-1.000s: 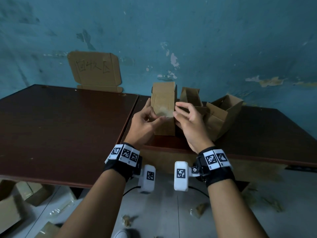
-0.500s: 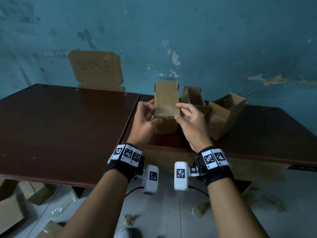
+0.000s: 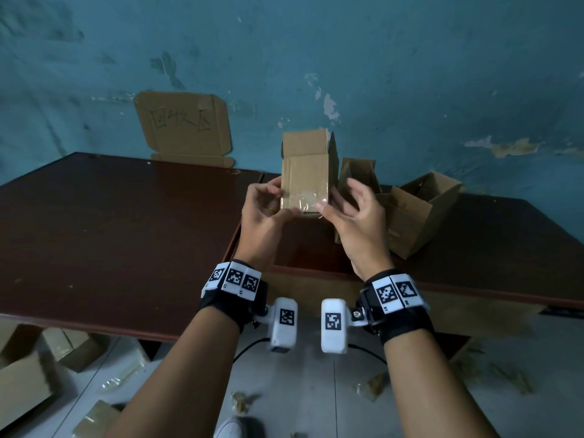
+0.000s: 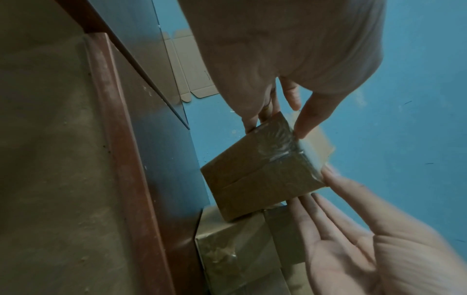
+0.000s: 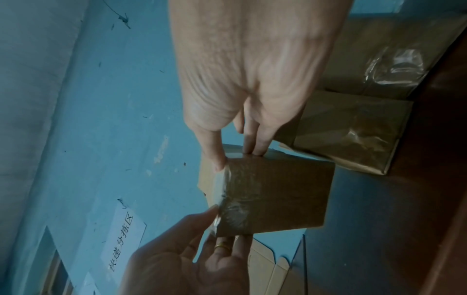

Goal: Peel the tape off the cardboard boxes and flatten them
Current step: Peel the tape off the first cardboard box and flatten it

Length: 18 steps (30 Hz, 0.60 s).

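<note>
The left hand [image 3: 264, 216] holds the small cardboard box [image 3: 306, 175] by its near left corner: the thumb [image 4: 307, 119] presses the taped near end and the other fingers [image 4: 255, 117] lie behind the left side, so the corner is pinched between them. A ring [image 5: 222, 245] shows on one of those fingers. The right hand [image 3: 357, 222] takes the near right corner the same way, its thumb [image 5: 215, 151] on the edge of the taped end and two fingertips [image 5: 255, 147] on the right side; the remaining fingers spread loosely apart above the box. The box is lifted off the table, upright between both hands, its far flaps open. Clear tape [image 3: 303, 200] wrinkles across its near end and wraps over the edge.

Just right of the held box stand two open cardboard boxes [image 3: 414, 216], the farther one tilted, both carrying crumpled tape. They rest on the dark brown table [image 3: 126, 232], whose two tops meet below the hands. A flattened cardboard sheet with handwriting [image 3: 183, 124] leans on the blue wall [image 3: 410, 74] at the far left. On the floor [image 3: 316, 390], near left, lie more boxes [image 3: 28, 368] and scraps of tape.
</note>
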Available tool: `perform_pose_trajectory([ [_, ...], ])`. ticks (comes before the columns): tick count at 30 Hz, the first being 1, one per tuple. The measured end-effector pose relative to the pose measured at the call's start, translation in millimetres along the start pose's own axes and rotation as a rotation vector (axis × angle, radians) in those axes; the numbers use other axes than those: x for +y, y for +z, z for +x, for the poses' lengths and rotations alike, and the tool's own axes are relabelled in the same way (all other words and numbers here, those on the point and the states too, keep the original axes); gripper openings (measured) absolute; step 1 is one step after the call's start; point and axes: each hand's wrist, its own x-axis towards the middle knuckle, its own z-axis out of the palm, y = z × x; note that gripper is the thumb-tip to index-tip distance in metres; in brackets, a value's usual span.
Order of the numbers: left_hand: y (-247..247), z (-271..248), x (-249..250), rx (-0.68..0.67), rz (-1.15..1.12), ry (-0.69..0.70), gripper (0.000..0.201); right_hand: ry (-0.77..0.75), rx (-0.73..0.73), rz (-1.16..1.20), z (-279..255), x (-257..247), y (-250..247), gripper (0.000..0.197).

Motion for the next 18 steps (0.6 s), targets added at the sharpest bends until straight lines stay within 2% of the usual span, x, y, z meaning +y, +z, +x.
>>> perform_pose_trajectory([
  [7,-3,1,4,-0.013,-0.103,0.035,0.045,-0.072,-0.025,-0.079,3,0,4,0.052],
  [10,-2,3,8,-0.021,-0.164,0.034,0.042,-0.106,-0.039,-0.085,3,-3,3,0.05],
  [14,2,0,14,-0.038,-0.192,0.062,0.043,-0.118,-0.035,-0.054,3,-5,5,0.06],
  [18,4,1,21,-0.01,-0.144,0.069,0.038,-0.039,-0.074,0.076,2,-4,8,0.086],
])
